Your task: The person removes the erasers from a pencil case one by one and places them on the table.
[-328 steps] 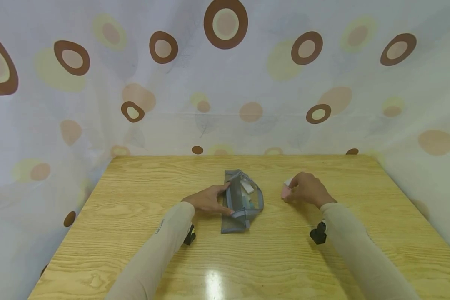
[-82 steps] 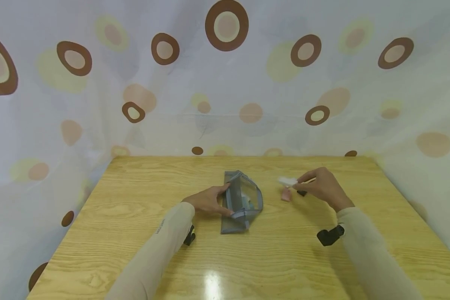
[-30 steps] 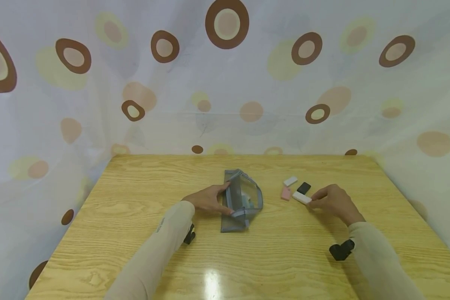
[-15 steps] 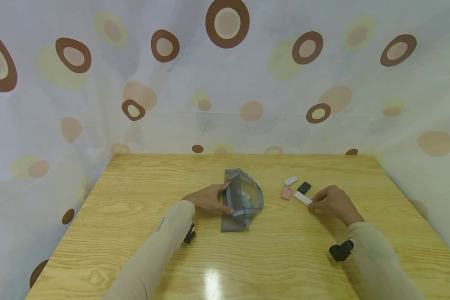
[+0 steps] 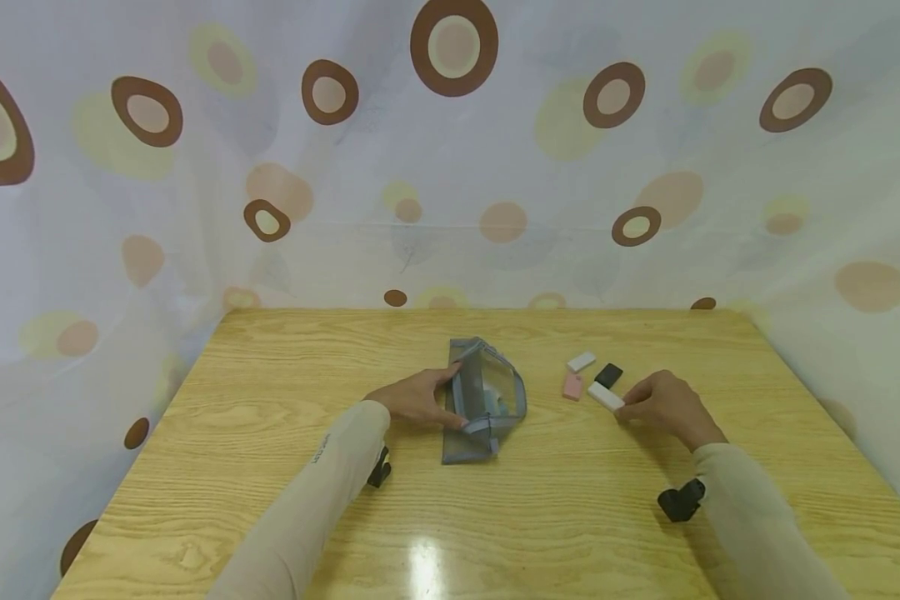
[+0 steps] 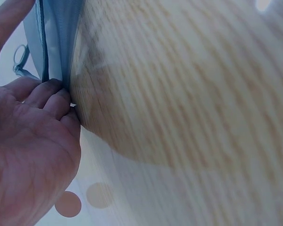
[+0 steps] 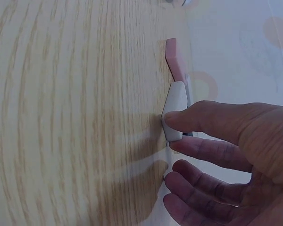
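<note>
Beige sleeve (image 5: 300, 504) at lower left, small dark lettering (image 5: 320, 448), matching sleeve (image 5: 753, 517) at lower right, black wrist-worn cameras (image 5: 679, 502)

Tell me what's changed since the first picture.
The right hand let go of the pink block, moved rightward and nearer the person, and now pinches the front white block. The white item seen inside the pouch no longer shows there. The left hand and pouch stayed put.

Table (image 5: 525, 492): yellowish wood grain, across the lower half of the head view, its straight far edge near mid-height.
Backdrop sheet (image 5: 450, 258): whitish, behind the table and down both sides.
Printed rings: brown with pale centres, the largest (image 5: 453, 47) at top centre.
Blotches: faint peach and yellow, scattered between rings.
Glare (image 5: 424, 567): white patch on the wood, bottom centre.
</note>
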`<action>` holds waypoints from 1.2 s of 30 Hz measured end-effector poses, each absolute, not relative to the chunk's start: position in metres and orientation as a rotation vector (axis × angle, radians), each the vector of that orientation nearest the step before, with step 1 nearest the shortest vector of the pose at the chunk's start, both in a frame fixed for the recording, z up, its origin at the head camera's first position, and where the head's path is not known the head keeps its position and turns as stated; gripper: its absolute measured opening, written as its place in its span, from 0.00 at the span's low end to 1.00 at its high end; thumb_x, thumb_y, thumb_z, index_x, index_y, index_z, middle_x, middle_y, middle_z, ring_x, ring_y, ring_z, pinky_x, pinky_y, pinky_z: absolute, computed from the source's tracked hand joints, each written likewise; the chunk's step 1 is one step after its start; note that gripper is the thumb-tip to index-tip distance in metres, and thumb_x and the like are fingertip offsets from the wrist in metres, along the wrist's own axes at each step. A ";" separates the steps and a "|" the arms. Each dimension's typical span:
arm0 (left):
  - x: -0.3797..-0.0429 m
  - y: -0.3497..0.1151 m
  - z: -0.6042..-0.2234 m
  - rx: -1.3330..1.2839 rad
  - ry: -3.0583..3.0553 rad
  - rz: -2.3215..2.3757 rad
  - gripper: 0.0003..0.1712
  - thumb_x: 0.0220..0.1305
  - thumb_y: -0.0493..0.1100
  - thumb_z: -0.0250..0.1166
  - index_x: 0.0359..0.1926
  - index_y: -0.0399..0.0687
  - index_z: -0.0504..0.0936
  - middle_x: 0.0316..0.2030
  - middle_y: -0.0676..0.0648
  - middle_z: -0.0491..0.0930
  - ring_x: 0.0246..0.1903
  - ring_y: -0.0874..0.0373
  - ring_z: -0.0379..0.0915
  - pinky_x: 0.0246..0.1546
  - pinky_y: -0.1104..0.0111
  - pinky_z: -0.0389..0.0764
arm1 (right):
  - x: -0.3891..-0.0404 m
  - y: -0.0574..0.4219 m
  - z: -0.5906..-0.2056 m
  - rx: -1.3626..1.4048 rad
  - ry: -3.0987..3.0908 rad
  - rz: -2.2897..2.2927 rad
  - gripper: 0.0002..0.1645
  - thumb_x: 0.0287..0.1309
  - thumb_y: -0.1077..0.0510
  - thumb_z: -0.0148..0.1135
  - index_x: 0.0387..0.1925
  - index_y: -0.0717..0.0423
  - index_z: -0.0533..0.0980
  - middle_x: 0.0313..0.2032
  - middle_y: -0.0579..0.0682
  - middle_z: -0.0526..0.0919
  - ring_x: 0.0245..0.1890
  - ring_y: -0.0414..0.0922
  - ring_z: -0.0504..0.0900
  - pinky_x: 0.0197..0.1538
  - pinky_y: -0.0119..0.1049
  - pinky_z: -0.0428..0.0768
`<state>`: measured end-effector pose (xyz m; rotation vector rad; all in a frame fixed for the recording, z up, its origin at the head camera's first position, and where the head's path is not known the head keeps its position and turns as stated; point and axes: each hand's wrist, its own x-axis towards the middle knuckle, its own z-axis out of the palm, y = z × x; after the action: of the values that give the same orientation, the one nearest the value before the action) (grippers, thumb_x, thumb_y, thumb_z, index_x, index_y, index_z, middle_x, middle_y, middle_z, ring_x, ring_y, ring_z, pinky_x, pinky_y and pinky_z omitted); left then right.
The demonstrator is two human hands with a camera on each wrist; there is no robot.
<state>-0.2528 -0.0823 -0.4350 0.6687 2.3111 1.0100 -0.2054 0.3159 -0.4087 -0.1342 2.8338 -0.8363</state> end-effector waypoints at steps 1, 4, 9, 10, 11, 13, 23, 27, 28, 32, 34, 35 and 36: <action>-0.253 -0.082 -0.435 0.672 2.311 1.014 0.63 0.59 0.51 0.76 0.81 0.43 0.43 0.79 0.40 0.46 0.78 0.46 0.42 0.75 0.53 0.54 | -0.206 0.316 -0.408 -0.134 2.834 -0.833 0.16 0.54 0.55 0.76 0.37 0.66 0.87 0.41 0.62 0.86 0.40 0.56 0.82 0.43 0.55 0.80; -0.254 -0.083 -0.435 0.671 2.312 1.008 0.63 0.59 0.52 0.76 0.81 0.44 0.43 0.79 0.40 0.46 0.78 0.46 0.41 0.75 0.54 0.53 | -0.206 0.315 -0.408 -0.128 2.827 -0.820 0.16 0.55 0.56 0.75 0.37 0.66 0.87 0.40 0.62 0.86 0.40 0.56 0.82 0.43 0.55 0.80; -0.253 -0.083 -0.435 0.672 2.309 1.022 0.62 0.59 0.51 0.76 0.81 0.44 0.43 0.79 0.39 0.46 0.78 0.46 0.41 0.75 0.53 0.53 | -0.207 0.315 -0.407 -0.113 2.807 -0.793 0.17 0.56 0.54 0.75 0.37 0.66 0.86 0.39 0.59 0.87 0.39 0.55 0.82 0.42 0.55 0.80; -0.253 -0.083 -0.435 0.672 2.309 1.018 0.62 0.60 0.51 0.76 0.81 0.44 0.43 0.79 0.40 0.45 0.78 0.46 0.41 0.75 0.53 0.53 | -0.207 0.316 -0.406 -0.111 2.802 -0.791 0.17 0.56 0.54 0.75 0.38 0.66 0.86 0.39 0.59 0.87 0.39 0.54 0.82 0.42 0.54 0.80; -0.253 -0.083 -0.434 0.674 2.309 1.017 0.62 0.60 0.51 0.76 0.81 0.44 0.43 0.79 0.40 0.45 0.78 0.46 0.41 0.75 0.53 0.53 | -0.207 0.316 -0.406 -0.106 2.799 -0.789 0.18 0.56 0.53 0.75 0.38 0.65 0.86 0.39 0.58 0.87 0.39 0.54 0.82 0.42 0.53 0.80; -0.252 -0.083 -0.433 0.678 2.312 1.007 0.62 0.60 0.51 0.76 0.81 0.43 0.43 0.79 0.39 0.45 0.78 0.46 0.41 0.76 0.54 0.53 | -0.206 0.317 -0.405 -0.093 2.803 -0.786 0.21 0.56 0.50 0.75 0.40 0.66 0.86 0.41 0.59 0.87 0.40 0.55 0.82 0.42 0.53 0.80; -0.255 -0.082 -0.433 0.669 2.322 0.992 0.63 0.60 0.51 0.76 0.81 0.44 0.42 0.79 0.41 0.46 0.78 0.47 0.42 0.75 0.55 0.53 | -0.213 0.315 -0.385 -0.132 2.833 -0.952 0.35 0.66 0.43 0.66 0.59 0.70 0.77 0.57 0.72 0.77 0.54 0.68 0.77 0.50 0.61 0.79; -0.255 -0.082 -0.435 0.667 2.317 0.998 0.63 0.59 0.52 0.76 0.81 0.44 0.43 0.79 0.40 0.46 0.78 0.47 0.42 0.75 0.55 0.53 | -0.219 0.302 -0.378 -0.182 2.833 -1.015 0.33 0.67 0.46 0.66 0.60 0.69 0.77 0.58 0.71 0.77 0.52 0.64 0.80 0.49 0.59 0.81; -0.256 -0.082 -0.435 0.668 2.317 0.997 0.63 0.59 0.52 0.76 0.81 0.44 0.43 0.79 0.40 0.46 0.78 0.47 0.41 0.75 0.55 0.53 | -0.220 0.298 -0.377 -0.199 2.832 -1.029 0.32 0.68 0.46 0.66 0.60 0.70 0.77 0.57 0.71 0.77 0.51 0.63 0.80 0.49 0.58 0.81; -0.256 -0.082 -0.437 0.675 2.317 0.995 0.63 0.59 0.52 0.76 0.81 0.44 0.42 0.79 0.41 0.46 0.78 0.47 0.41 0.76 0.55 0.53 | -0.224 0.282 -0.375 -0.248 2.824 -1.085 0.30 0.68 0.49 0.66 0.59 0.70 0.77 0.57 0.71 0.77 0.50 0.63 0.81 0.48 0.56 0.83; -0.256 -0.082 -0.438 0.675 2.319 0.995 0.63 0.59 0.52 0.76 0.81 0.45 0.43 0.79 0.41 0.45 0.78 0.47 0.41 0.75 0.55 0.53 | -0.226 0.273 -0.374 -0.264 2.820 -1.106 0.29 0.67 0.49 0.67 0.58 0.69 0.78 0.57 0.70 0.78 0.51 0.63 0.81 0.47 0.54 0.84; -0.255 -0.082 -0.438 0.673 2.319 0.997 0.63 0.59 0.52 0.76 0.81 0.45 0.43 0.79 0.41 0.45 0.78 0.47 0.41 0.75 0.54 0.53 | -0.226 0.269 -0.374 -0.271 2.817 -1.116 0.28 0.66 0.50 0.67 0.58 0.68 0.79 0.57 0.70 0.78 0.51 0.63 0.81 0.48 0.53 0.84; -0.255 -0.082 -0.439 0.670 2.319 0.998 0.63 0.59 0.52 0.76 0.81 0.45 0.43 0.79 0.41 0.45 0.78 0.47 0.41 0.75 0.54 0.53 | -0.227 0.265 -0.374 -0.278 2.814 -1.125 0.28 0.66 0.50 0.68 0.58 0.67 0.79 0.57 0.69 0.78 0.51 0.63 0.81 0.47 0.52 0.84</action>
<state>-0.2550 -0.0821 -0.4387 0.6702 2.3193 0.9981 -0.2268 0.2647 -0.3736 -0.2776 2.8139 -1.1246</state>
